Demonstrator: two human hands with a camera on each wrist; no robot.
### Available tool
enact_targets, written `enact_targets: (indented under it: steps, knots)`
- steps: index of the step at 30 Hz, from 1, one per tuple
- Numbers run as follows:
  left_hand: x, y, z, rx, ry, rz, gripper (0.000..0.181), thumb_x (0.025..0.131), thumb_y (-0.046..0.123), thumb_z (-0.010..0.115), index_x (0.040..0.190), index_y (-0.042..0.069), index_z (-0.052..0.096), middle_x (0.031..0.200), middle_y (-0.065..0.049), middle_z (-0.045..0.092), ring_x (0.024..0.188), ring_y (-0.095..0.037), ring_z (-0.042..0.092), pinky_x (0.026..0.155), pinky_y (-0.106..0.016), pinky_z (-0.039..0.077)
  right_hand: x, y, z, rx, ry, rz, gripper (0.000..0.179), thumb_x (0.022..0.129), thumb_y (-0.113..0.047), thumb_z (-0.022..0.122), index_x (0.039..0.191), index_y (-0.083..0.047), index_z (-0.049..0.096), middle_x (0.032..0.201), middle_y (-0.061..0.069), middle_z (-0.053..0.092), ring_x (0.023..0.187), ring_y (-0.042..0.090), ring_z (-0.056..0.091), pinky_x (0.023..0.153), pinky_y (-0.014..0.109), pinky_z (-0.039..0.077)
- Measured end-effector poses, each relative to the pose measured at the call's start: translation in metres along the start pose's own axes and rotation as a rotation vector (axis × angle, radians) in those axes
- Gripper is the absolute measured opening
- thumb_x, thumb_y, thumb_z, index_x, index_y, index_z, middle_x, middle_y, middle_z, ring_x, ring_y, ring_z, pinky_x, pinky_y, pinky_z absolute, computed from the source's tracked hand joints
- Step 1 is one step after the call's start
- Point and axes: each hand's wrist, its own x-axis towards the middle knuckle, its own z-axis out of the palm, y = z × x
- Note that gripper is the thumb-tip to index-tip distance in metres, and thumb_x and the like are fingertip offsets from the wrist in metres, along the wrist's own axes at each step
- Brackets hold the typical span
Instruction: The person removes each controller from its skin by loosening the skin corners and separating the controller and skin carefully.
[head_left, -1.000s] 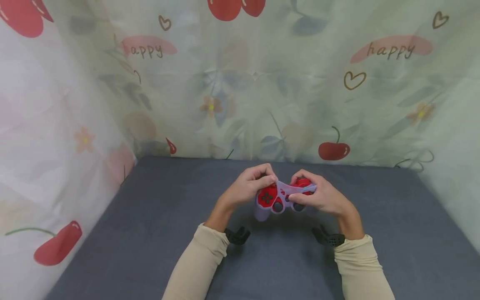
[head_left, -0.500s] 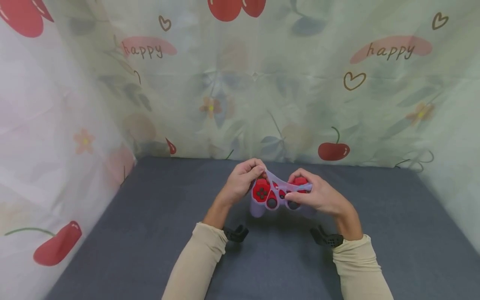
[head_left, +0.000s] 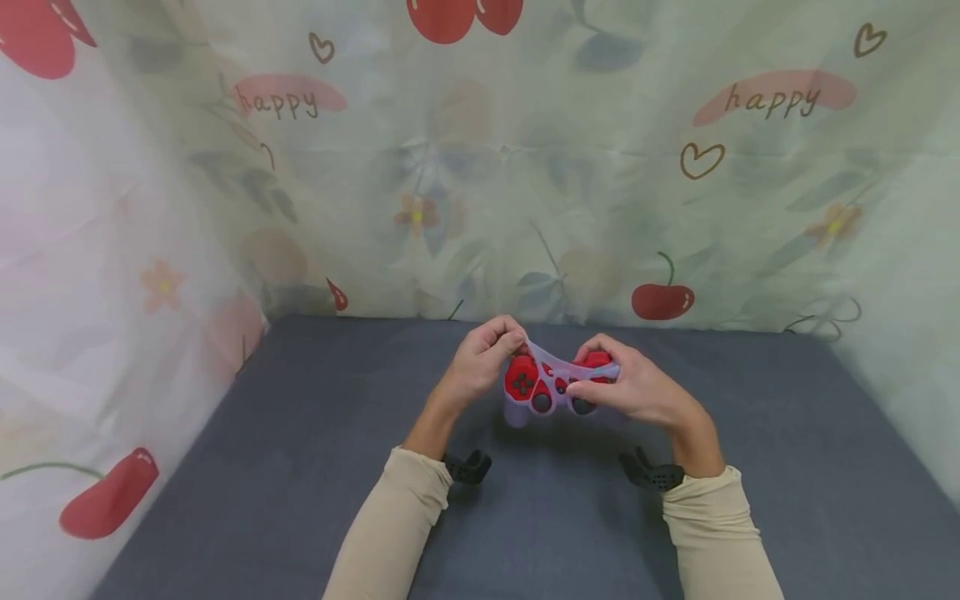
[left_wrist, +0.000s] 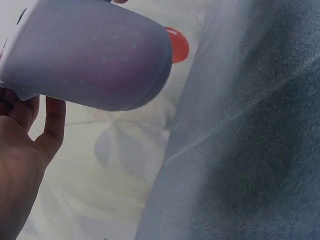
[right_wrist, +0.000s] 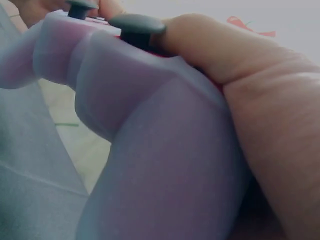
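Note:
A red game controller point(head_left: 520, 379) with dark thumbsticks hangs in the air above the table, in both hands. A translucent purple silicone cover point(head_left: 545, 360) wraps its grips and part of its face. At the upper left edge my left hand point(head_left: 480, 357) pinches the cover and stretches it up into a taut point. My right hand point(head_left: 637, 383) grips the controller's right side, thumb across the face near a thumbstick point(right_wrist: 137, 25). In the left wrist view the covered left grip point(left_wrist: 100, 55) fills the top. The fingers behind the controller are mostly hidden.
A dark grey cloth-covered table point(head_left: 300, 467) lies beneath the hands. Patterned fabric point(head_left: 480, 208) with cherries and "happy" lettering hangs behind it and along both sides. Each wrist bears a black camera mount point(head_left: 468, 468).
My left hand has moved left and up, drawing the cover's upper edge into a longer stretch. The controller has shifted slightly left and up. The right hand keeps its grip.

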Motion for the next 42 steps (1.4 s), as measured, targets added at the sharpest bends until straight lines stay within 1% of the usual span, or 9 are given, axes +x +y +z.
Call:
enact_targets:
  steps: [4, 14, 18, 22, 27, 31, 34, 40, 42]
  knots:
    - [0.0, -0.002, -0.001, 0.014, 0.02, -0.003, 0.015, 0.105, 0.009, 0.054, 0.097, -0.003, 0.058, 0.088, 0.002, 0.057, 0.083, -0.012, 0.055, 0.08, -0.024, 0.05, 0.0, -0.003, -0.001, -0.007, 0.008, -0.005, 0.044, 0.088, -0.032, 0.079, 0.117, -0.014, 0.053, 0.095, 0.009, 0.067, 0.074, 0.022, 0.065, 0.067, 0.034, 0.056]
    - [-0.001, -0.008, -0.001, 0.017, 0.027, -0.015, 0.015, 0.104, 0.01, 0.056, 0.099, -0.004, 0.06, 0.09, 0.001, 0.059, 0.085, -0.011, 0.058, 0.083, -0.023, 0.052, -0.003, -0.004, 0.0, 0.001, 0.0, -0.03, 0.042, 0.087, -0.029, 0.081, 0.115, -0.013, 0.054, 0.09, 0.008, 0.068, 0.071, 0.023, 0.066, 0.066, 0.033, 0.057]
    - [0.0, -0.01, 0.0, -0.003, 0.033, -0.013, 0.015, 0.104, 0.009, 0.056, 0.099, -0.006, 0.059, 0.089, 0.001, 0.058, 0.083, -0.01, 0.057, 0.08, -0.021, 0.051, -0.003, -0.005, 0.001, -0.003, 0.004, -0.032, 0.042, 0.086, -0.029, 0.082, 0.114, -0.016, 0.053, 0.09, 0.007, 0.069, 0.071, 0.023, 0.067, 0.066, 0.034, 0.057]
    - [0.0, -0.01, -0.001, 0.001, 0.044, -0.01, 0.016, 0.104, 0.009, 0.056, 0.097, -0.005, 0.06, 0.087, 0.002, 0.059, 0.081, -0.009, 0.057, 0.077, -0.021, 0.05, -0.003, -0.006, 0.002, -0.001, 0.01, -0.033, 0.041, 0.086, -0.029, 0.082, 0.114, -0.019, 0.053, 0.091, 0.006, 0.069, 0.071, 0.026, 0.068, 0.066, 0.035, 0.057]
    - [0.0, -0.011, -0.004, 0.027, 0.058, -0.026, 0.015, 0.103, 0.011, 0.059, 0.098, -0.003, 0.062, 0.086, 0.003, 0.058, 0.078, -0.01, 0.054, 0.074, -0.022, 0.048, -0.006, -0.013, 0.001, 0.025, 0.014, -0.062, 0.041, 0.087, -0.025, 0.081, 0.116, -0.018, 0.053, 0.093, 0.009, 0.068, 0.072, 0.03, 0.069, 0.067, 0.035, 0.058]
    - [-0.001, -0.012, -0.006, 0.076, 0.054, -0.059, 0.015, 0.103, 0.013, 0.06, 0.098, 0.0, 0.065, 0.087, 0.003, 0.058, 0.077, -0.011, 0.053, 0.074, -0.024, 0.048, -0.01, -0.016, -0.002, 0.011, 0.027, -0.052, 0.041, 0.087, -0.025, 0.081, 0.116, -0.019, 0.052, 0.094, 0.008, 0.068, 0.071, 0.027, 0.068, 0.065, 0.035, 0.057]
    - [-0.001, -0.009, -0.008, 0.108, 0.044, -0.051, 0.015, 0.102, 0.016, 0.061, 0.098, 0.002, 0.065, 0.087, 0.0, 0.059, 0.079, -0.013, 0.055, 0.076, -0.026, 0.05, -0.01, -0.016, -0.003, -0.006, 0.026, -0.035, 0.041, 0.087, -0.028, 0.08, 0.116, -0.019, 0.052, 0.094, 0.007, 0.068, 0.071, 0.024, 0.067, 0.065, 0.035, 0.057]
    - [-0.004, 0.004, -0.009, 0.153, 0.039, -0.009, 0.013, 0.102, 0.016, 0.062, 0.097, 0.005, 0.065, 0.087, -0.006, 0.058, 0.081, -0.016, 0.057, 0.079, -0.028, 0.051, -0.008, -0.015, -0.005, -0.007, 0.035, -0.029, 0.042, 0.088, -0.029, 0.079, 0.119, -0.015, 0.053, 0.097, 0.009, 0.068, 0.076, 0.023, 0.067, 0.069, 0.034, 0.058]
    - [-0.004, 0.007, -0.009, 0.159, 0.037, 0.004, 0.012, 0.102, 0.014, 0.062, 0.097, 0.003, 0.064, 0.089, -0.009, 0.059, 0.083, -0.017, 0.057, 0.082, -0.036, 0.054, -0.009, -0.015, -0.005, -0.006, 0.037, -0.014, 0.043, 0.088, -0.029, 0.078, 0.12, -0.015, 0.052, 0.1, 0.01, 0.068, 0.078, 0.024, 0.066, 0.069, 0.034, 0.058]
